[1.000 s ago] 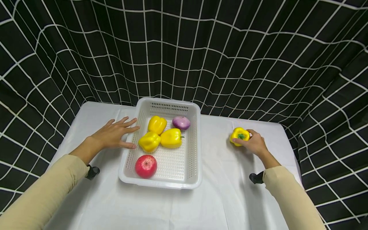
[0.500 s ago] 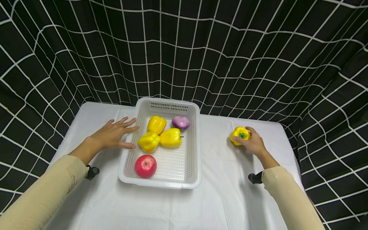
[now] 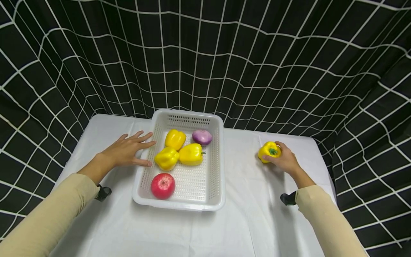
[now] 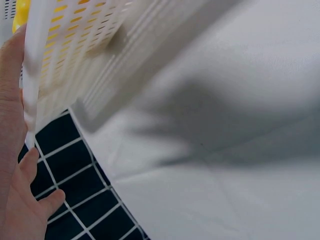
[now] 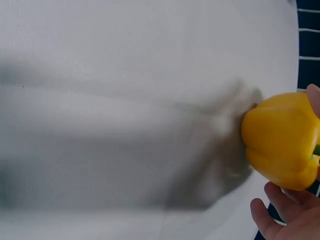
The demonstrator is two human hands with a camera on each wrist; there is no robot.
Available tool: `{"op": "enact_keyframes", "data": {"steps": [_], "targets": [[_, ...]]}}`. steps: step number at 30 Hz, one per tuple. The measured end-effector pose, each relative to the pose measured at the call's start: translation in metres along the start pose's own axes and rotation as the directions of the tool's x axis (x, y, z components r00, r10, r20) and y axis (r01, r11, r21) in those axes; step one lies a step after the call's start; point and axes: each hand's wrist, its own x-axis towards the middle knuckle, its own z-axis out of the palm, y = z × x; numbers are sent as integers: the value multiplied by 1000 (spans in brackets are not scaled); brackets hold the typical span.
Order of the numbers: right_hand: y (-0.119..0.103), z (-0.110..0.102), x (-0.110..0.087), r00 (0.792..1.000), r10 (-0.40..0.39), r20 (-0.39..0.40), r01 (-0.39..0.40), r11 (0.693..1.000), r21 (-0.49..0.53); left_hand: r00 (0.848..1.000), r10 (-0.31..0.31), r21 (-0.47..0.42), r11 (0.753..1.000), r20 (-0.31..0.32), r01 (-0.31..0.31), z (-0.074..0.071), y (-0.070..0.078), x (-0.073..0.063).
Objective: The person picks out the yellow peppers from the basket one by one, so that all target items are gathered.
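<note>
At the table's right side, my right hand (image 3: 285,159) grips a yellow bell pepper (image 3: 268,151) between thumb and fingers, its green stem facing up toward the head camera. The right wrist view shows this pepper (image 5: 280,141) close to the white cloth, with fingertips (image 5: 276,192) below it. My left hand (image 3: 125,150) spreads its straight fingers over the left rim of a white perforated basket (image 3: 179,206). Inside the basket are yellow bell peppers (image 3: 191,154), a purple onion (image 3: 202,137) and a red pomegranate-like fruit (image 3: 163,186).
A white cloth (image 3: 244,200) covers the table. Black curtain with a white grid (image 3: 205,57) hangs behind and along both sides. In the left wrist view, the basket wall (image 4: 82,45) stands beside the left hand.
The pepper in my right hand has shifted slightly to the right and tilted, its stem now pointing more to the right. My left hand and the basket have stayed in place.
</note>
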Motion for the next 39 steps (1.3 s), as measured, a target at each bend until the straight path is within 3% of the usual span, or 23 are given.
{"op": "enact_keyframes", "data": {"steps": [10, 19, 23, 30, 39], "targets": [[-5, -13, 0, 999, -30, 40, 30, 1000, -8, 1000, -7, 0, 1000, -1, 7, 0, 2, 0], [-29, -32, 1, 994, -107, 33, 109, 992, -62, 1000, -8, 2, 1000, -4, 8, -1, 3, -2], [-45, -39, 0, 988, -146, 42, 147, 988, -37, 1000, -9, 4, 1000, -4, 9, -2, 3, -2], [-79, -37, -1, 961, -264, 84, 267, 963, -27, 1000, -12, 13, 1000, 1, 12, -2, 3, -1], [-122, -12, -10, 907, -394, 150, 404, 914, -40, 1000, 1, 15, 1000, -10, -1, -2, 2, -1]]}}
